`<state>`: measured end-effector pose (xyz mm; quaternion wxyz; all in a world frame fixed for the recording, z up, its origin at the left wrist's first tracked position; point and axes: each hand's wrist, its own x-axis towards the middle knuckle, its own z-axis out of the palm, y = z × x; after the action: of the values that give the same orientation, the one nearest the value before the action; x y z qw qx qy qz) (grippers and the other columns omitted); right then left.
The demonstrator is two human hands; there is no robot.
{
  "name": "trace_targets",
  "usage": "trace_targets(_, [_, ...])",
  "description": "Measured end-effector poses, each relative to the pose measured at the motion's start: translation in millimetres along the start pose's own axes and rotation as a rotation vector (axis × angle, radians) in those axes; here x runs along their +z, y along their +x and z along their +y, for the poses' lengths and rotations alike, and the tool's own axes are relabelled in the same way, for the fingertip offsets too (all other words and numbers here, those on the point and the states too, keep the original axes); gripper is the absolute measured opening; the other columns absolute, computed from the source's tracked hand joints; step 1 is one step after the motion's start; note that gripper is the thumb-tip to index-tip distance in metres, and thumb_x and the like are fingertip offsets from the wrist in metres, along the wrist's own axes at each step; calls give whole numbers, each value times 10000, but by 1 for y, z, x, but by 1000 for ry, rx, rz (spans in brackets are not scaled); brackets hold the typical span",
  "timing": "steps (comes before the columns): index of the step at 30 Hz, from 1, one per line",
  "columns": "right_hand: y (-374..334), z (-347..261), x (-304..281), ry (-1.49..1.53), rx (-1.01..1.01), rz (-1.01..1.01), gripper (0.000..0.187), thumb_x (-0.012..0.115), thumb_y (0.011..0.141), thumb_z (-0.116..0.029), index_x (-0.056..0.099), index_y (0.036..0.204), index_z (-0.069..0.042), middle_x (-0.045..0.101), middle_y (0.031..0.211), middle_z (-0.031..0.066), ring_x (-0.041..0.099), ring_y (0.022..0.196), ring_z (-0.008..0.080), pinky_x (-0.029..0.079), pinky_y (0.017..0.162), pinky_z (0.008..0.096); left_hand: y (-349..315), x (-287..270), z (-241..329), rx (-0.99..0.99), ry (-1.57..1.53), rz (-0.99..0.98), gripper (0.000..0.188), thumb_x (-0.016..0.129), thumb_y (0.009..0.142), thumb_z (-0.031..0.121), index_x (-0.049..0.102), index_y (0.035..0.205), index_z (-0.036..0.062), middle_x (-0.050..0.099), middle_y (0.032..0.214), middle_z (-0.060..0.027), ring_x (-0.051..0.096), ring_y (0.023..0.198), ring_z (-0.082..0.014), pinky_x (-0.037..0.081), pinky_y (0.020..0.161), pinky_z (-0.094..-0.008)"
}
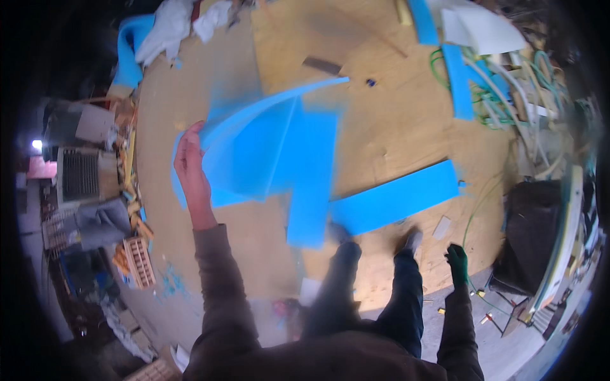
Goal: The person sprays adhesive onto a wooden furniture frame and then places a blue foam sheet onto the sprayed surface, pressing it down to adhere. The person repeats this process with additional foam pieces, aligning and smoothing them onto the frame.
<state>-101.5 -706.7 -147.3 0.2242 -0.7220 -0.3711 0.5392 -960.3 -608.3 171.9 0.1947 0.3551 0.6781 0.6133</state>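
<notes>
Plywood (413,108) is being overhung by blue sheet (254,146) gripped in left hand (192,162), right hand (457,260) fingers curled, slatted crate (140,262) contents unclear.

Motion blur softens the blue sheet (251,152); edges bend and darken.

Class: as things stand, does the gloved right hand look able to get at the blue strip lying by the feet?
Probably yes, with some bending: the right hand is apart from the blue strip, whose right end nothing visible covers.
</notes>
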Motion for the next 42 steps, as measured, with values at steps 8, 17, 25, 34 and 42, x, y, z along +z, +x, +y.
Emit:
trace_targets(8, [35,-281,69,-293,-732,211,691,843,1039,-229,580,1655,-57,690,1600,224,709,1430,357,580,1155,444,-102,160,257,686,464,-256,398,865,960,72,804,1353,86,783,1139,-90,745,1057,-277,590,961,-401])
trace_targets(17, [-223,-495,-163,-296,-1573,672,1096,997,848,-374,451,1760,-108,420,1805,240,372,1684,453,329,1356,610,-254,232,502,1162,338,-457,280,857,909,-15,823,1185,23,769,1068,-72,681,956,-183,522,960,-320])
trace_targets(25, [-329,-425,-332,-540,-1631,737,1122,974,843,-437,426,1780,-156,472,1791,151,499,1612,400,345,1338,623,-392,345,558,1031,46,-1271,186,805,969,190,793,1039,18,844,1093,-132,801,1073,-290,530,1179,-562])
trace_targets(34, [-328,-317,-337,-307,-1323,746,551,875,949,-336,730,1441,-133,805,1290,87,783,1086,294,553,949,485,-414,496,537,711,-228,-1457,263,855,884,113,753,1103,8,761,990,-99,739,944,-252,592,1039,-486])
trace_targets(42, [-309,-257,-397,368,-730,667,496,717,1022,-47,721,1517,-15,774,1479,182,763,1324,379,578,1145,445,-392,652,417,387,274,-1628,342,800,855,-85,771,1183,8,779,1107,-56,736,1024,-166,590,899,-321])
